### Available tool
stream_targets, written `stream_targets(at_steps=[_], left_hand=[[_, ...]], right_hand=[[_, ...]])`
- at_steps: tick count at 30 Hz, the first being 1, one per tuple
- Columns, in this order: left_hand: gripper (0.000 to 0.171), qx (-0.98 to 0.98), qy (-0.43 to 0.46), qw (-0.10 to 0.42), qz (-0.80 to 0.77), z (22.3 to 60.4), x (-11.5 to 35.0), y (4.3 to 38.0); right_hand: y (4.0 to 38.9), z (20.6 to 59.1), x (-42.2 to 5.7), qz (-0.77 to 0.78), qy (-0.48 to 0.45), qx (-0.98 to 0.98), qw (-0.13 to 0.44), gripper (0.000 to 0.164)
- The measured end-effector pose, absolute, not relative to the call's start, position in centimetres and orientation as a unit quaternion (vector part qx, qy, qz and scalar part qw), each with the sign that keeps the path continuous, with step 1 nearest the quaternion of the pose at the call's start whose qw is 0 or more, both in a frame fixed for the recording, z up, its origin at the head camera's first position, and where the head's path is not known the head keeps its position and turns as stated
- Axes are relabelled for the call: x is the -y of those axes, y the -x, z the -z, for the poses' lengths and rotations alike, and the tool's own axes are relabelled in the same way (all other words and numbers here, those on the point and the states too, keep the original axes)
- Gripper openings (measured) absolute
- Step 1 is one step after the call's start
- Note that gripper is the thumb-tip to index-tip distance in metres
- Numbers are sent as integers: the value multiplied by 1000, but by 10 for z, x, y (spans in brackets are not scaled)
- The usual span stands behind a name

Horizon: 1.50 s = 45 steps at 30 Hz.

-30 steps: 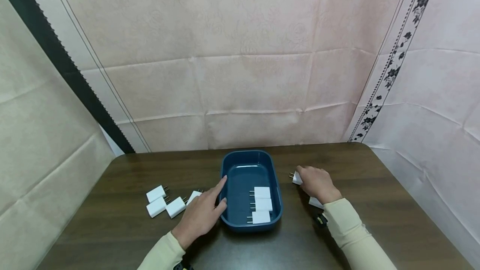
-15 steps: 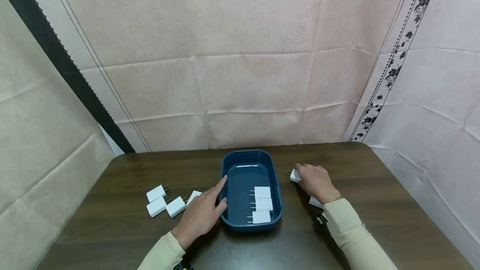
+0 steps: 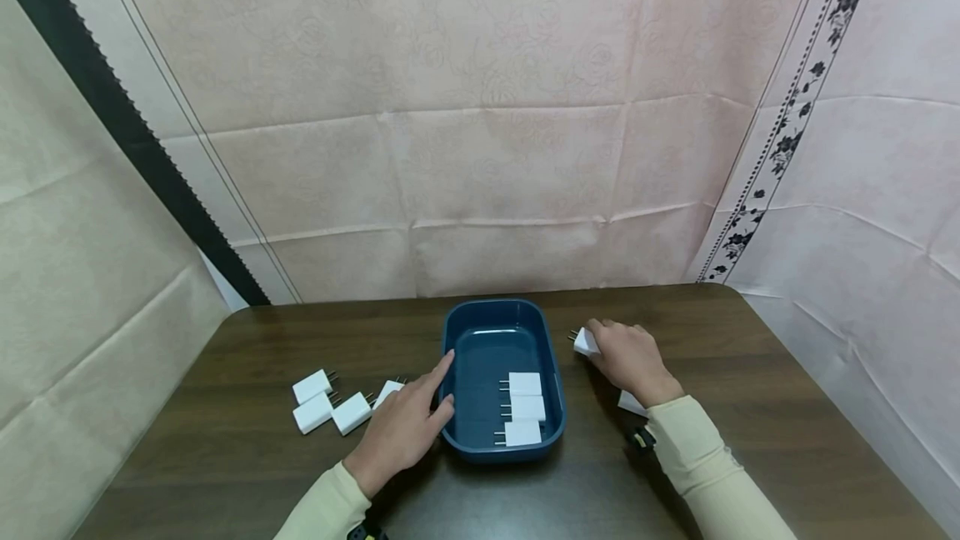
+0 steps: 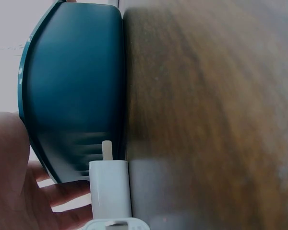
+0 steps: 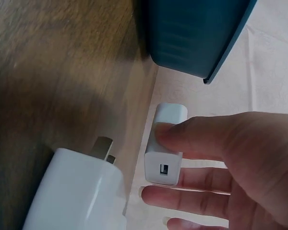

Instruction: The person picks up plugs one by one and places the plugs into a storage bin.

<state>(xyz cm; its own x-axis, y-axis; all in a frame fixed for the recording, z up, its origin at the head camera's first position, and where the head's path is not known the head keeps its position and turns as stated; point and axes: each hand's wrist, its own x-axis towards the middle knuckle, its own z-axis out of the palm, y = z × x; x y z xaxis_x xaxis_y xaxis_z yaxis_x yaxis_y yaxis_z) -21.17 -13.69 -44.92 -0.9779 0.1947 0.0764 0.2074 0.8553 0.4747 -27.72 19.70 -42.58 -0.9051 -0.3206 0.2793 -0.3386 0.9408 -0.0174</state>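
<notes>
My right hand (image 3: 633, 361) pinches a white USB wall charger (image 3: 585, 343) between thumb and fingers, to the right of the blue tray (image 3: 480, 361). In the right wrist view the held charger (image 5: 169, 115) shows its USB port, and its upper end points toward the tray (image 5: 192, 33). Three more chargers (image 3: 527, 408) lie stacked in a column in the tray's near right part, prongs leftward. My left hand (image 3: 401, 427) rests at the tray's left rim, index finger and thumb extended; its other fingers lie below the rim in the left wrist view.
Several white chargers (image 3: 312, 413) lie left of the tray on the brown wooden table (image 3: 247, 448), one (image 3: 386, 392) partly hidden by my left hand. Another charger (image 3: 632, 403) lies under my right wrist. Pale cloth (image 3: 495, 148) hangs behind the table.
My right hand has moved slightly up and left, carrying the charger nearer the tray. My left hand, the tray and the other chargers have stayed put.
</notes>
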Motion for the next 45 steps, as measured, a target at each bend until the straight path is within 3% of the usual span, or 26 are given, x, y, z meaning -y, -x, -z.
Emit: stream_targets(at_steps=[30,45], left_hand=[[64,963,104,7,249,450,137,211],[64,962,101,0,253,449,137,212]], right_hand=[[271,413,-187,-90,-178,957,209,45],[264,407,-174,-94,-187,955,209,48]])
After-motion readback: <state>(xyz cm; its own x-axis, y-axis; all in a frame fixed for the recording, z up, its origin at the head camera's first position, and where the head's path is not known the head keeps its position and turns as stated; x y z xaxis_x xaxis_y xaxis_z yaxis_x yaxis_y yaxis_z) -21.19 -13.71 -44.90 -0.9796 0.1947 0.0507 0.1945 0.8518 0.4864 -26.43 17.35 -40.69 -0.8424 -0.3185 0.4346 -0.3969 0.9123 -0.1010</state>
